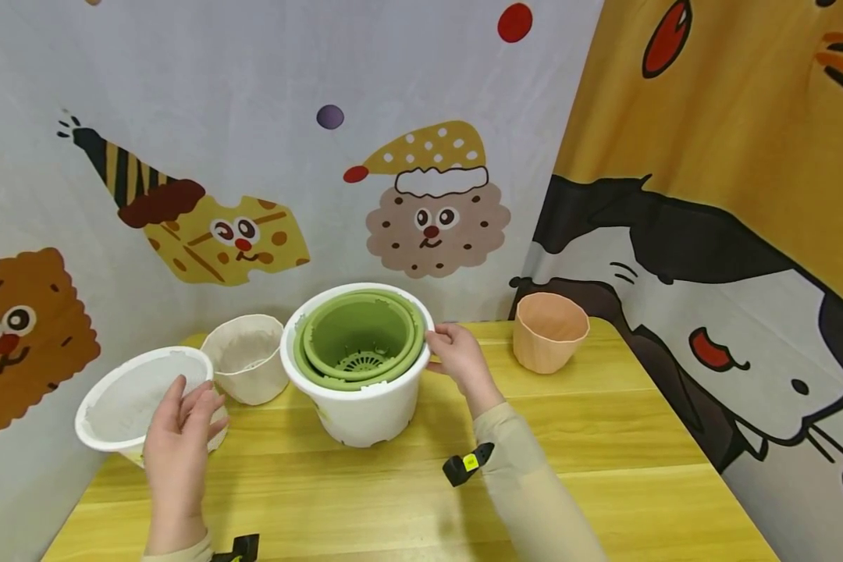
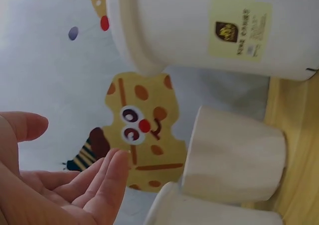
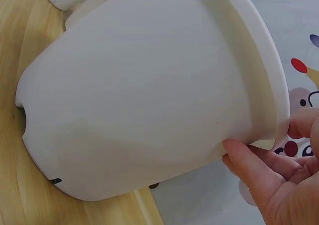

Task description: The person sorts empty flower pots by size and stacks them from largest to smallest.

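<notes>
At the middle of the table stands a large white flowerpot (image 1: 368,417) with green pots (image 1: 354,332) nested inside it. My right hand (image 1: 460,361) grips its rim on the right side. The right wrist view has the fingertips (image 3: 237,148) under the rim and the thumb at its outer edge. Raised at the left, my left hand (image 1: 179,441) holds nothing, its fingers apart and relaxed. Behind that hand is another white flowerpot (image 1: 87,421), partly hidden by it. A label (image 2: 240,30) shows on the middle pot in the left wrist view.
Between the two white pots sits a cream pot (image 1: 256,386). A peach-coloured pot (image 1: 548,351) stands at the back right of the wooden table (image 1: 365,499). Printed cloth (image 1: 253,78) hangs right behind the table, and more cloth (image 1: 745,234) hangs along its right side.
</notes>
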Demonstrator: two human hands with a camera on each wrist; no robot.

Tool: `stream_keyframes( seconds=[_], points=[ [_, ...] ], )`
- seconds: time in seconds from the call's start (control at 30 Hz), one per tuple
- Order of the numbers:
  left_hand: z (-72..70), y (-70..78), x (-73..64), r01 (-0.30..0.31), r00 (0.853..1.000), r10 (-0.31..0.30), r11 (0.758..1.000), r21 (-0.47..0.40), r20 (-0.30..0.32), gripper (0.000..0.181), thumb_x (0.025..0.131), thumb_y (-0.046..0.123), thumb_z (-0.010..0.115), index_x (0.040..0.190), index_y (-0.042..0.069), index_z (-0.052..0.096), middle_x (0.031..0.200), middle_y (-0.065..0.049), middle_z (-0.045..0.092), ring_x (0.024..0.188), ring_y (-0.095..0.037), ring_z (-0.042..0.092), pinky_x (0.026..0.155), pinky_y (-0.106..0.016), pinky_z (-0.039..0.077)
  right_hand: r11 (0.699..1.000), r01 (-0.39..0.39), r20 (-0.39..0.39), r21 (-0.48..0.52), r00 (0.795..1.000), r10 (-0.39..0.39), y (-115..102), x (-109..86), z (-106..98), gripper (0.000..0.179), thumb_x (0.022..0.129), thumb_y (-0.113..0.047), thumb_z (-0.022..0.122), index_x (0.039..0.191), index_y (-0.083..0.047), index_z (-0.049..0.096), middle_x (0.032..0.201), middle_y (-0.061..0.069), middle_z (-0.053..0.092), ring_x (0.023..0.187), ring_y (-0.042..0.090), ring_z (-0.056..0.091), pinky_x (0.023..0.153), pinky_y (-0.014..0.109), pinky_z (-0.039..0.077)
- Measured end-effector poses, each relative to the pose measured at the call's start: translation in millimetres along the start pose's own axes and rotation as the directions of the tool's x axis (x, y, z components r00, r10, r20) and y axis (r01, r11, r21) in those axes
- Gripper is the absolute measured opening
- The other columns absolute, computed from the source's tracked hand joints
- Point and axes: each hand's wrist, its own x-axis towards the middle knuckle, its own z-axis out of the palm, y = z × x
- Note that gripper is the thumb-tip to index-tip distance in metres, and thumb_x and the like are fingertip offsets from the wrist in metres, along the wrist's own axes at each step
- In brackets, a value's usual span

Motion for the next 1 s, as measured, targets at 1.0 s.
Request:
stream_keyframes(
  seconds=[1.0],
  points=[
    [-64.5,19.6,23.3,0.092,0.919,0.05,0.938,0.336,-0.392,0.063,0.097,0.03,0.054,0.156,0.02,0.032,0.152,0.001,0.044,0.127,0.001,0.04,0.111,-0.019,0.028,1.0,0.005,-0.008,0.013,1.0,-0.005,1.0,-0.3,0.1,0.039,0.101,-0.013,0.055,0.133,0.009,0.053,0.122,0.025,0.062,0.112,0.034,0.061,0.081,0.041,0.06]
  ],
)
